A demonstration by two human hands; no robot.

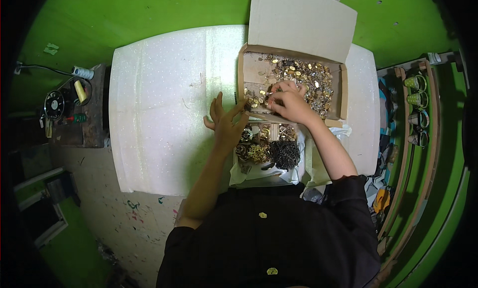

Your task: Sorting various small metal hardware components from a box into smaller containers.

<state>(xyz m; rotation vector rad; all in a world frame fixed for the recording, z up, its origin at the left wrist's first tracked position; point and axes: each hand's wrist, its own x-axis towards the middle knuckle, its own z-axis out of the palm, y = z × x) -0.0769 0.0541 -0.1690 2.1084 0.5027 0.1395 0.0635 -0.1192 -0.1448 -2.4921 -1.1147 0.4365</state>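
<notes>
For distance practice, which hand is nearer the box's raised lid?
Right. The right hand is inside the box, in front of the lid; the left hand is farther, by the front left corner.

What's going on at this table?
Someone in a black shirt has the right hand inside an open cardboard box, among small, mostly gold-coloured pieces; whether it grips one is unclear. The left hand, fingers spread, is at the box's near left corner. Nearer the body lie a gold-coloured pile and a dark pile.
</notes>
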